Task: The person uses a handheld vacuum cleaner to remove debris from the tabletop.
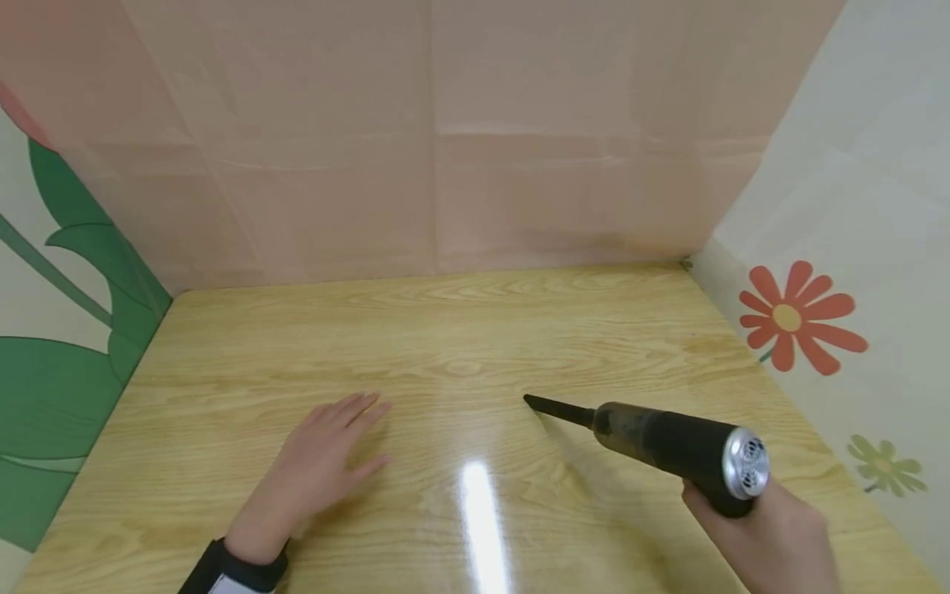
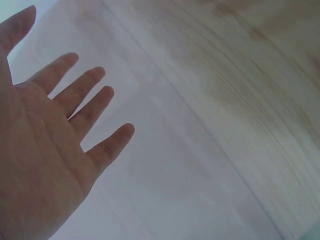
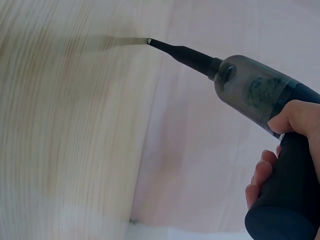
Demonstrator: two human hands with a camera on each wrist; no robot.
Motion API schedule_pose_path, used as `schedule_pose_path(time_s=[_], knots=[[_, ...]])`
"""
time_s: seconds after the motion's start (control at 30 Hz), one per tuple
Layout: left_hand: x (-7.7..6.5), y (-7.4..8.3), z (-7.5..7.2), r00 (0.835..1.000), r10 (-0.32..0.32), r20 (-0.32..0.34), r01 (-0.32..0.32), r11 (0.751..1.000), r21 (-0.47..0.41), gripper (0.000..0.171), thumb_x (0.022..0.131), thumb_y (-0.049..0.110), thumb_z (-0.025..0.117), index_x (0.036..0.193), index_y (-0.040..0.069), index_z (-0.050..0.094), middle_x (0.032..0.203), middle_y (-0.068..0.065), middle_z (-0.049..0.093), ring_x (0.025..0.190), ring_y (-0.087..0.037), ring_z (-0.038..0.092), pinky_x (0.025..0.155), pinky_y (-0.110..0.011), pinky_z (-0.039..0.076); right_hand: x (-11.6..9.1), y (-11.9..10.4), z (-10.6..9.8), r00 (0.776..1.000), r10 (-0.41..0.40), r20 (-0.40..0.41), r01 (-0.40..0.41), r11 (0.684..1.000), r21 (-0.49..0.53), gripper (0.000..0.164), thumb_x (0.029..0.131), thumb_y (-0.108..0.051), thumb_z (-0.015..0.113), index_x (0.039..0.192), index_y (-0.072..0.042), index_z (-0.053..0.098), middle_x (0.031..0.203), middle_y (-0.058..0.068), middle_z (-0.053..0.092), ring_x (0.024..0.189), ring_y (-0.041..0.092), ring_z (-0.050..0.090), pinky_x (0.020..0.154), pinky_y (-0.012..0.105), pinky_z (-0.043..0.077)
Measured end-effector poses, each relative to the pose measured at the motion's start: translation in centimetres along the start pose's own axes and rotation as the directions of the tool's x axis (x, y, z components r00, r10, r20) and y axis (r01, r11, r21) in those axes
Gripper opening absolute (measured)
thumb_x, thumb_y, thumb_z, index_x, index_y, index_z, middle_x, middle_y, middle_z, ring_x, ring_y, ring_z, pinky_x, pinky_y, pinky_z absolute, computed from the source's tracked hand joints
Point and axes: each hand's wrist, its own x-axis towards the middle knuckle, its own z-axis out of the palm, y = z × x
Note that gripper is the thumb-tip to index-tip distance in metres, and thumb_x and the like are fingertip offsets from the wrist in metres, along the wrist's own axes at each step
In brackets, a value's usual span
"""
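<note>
My right hand (image 1: pixel 779 536) grips the black handle of a handheld vacuum cleaner (image 1: pixel 690 445), its fingers wrapped round it in the right wrist view. A narrow black crevice nozzle (image 3: pixel 187 57) points left, its tip close over the wood-grain table (image 1: pixel 445 346). Bits of dark green matter show through the clear dust cup (image 3: pixel 255 90). At the vacuum's rear sits a silver vented cap (image 1: pixel 745 462). On the left, my left hand (image 1: pixel 312 462) hovers palm down over the table with fingers spread and nothing held; the left wrist view shows its bare palm (image 2: pixel 40 155).
A pinkish covering (image 1: pixel 445 140) rises behind the table's far edge. Green leaf prints (image 1: pixel 59 396) mark the left side, and a red flower print (image 1: pixel 797 318) decorates the white right side. A bright light reflection (image 1: pixel 482 520) lies on the tabletop between the hands.
</note>
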Motion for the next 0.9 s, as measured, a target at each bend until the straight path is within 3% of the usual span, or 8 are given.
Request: schedule_pose_path(time_s=[0.2, 0.4, 0.73, 0.9], knots=[[-0.5, -1.0, 0.1, 1.000, -0.030, 0.005, 0.030, 0.999, 0.010, 0.069, 0.089, 0.046, 0.071, 0.147, 0.016, 0.049, 0.147, -0.011, 0.050, 0.134, -0.034, 0.046, 0.107, -0.057, 0.039, -0.1, -1.3, 0.4, 0.999, -0.044, 0.006, 0.044, 0.999, 0.003, 0.044, 0.064, -0.015, 0.087, 0.095, 0.006, 0.063, 0.070, 0.018, 0.066, 0.050, 0.021, 0.055, 0.044, 0.033, 0.045], [0.2, -0.5, 0.6, 1.000, -0.006, 0.004, 0.006, 1.000, -0.018, 0.068, 0.089, 0.046, 0.071, 0.145, 0.014, 0.051, 0.148, -0.011, 0.048, 0.135, -0.034, 0.045, 0.108, -0.057, 0.037, 0.9, 0.0, 0.5, 0.995, -0.068, -0.070, 0.068, 0.998, -0.003, 0.038, 0.065, -0.012, 0.084, 0.087, 0.006, 0.059, 0.056, 0.011, 0.058, 0.043, 0.023, 0.051, 0.039, 0.037, 0.038], [4.0, 0.7, 1.2, 0.985, 0.144, -0.094, -0.151, 0.986, -0.075, 0.063, 0.090, 0.040, 0.073, 0.144, 0.013, 0.053, 0.147, -0.008, 0.050, 0.135, -0.030, 0.045, 0.111, -0.052, 0.035, 4.8, 5.0, 0.5, 0.963, -0.031, -0.267, 0.013, 0.997, -0.071, 0.037, 0.074, -0.018, 0.077, 0.089, 0.007, 0.054, 0.050, 0.020, 0.051, 0.037, 0.032, 0.041, 0.034, 0.038, 0.023], [5.9, 1.0, 1.1, 0.985, 0.155, -0.081, -0.161, 0.984, -0.075, 0.062, 0.093, 0.042, 0.068, 0.146, 0.016, 0.051, 0.149, -0.006, 0.048, 0.136, -0.028, 0.044, 0.112, -0.050, 0.036, 6.9, 7.2, 0.6, 0.943, -0.024, -0.332, -0.009, 0.995, -0.098, 0.040, 0.075, -0.015, 0.075, 0.096, 0.011, 0.053, 0.053, 0.026, 0.051, 0.035, 0.036, 0.042, 0.034, 0.035, 0.020]])
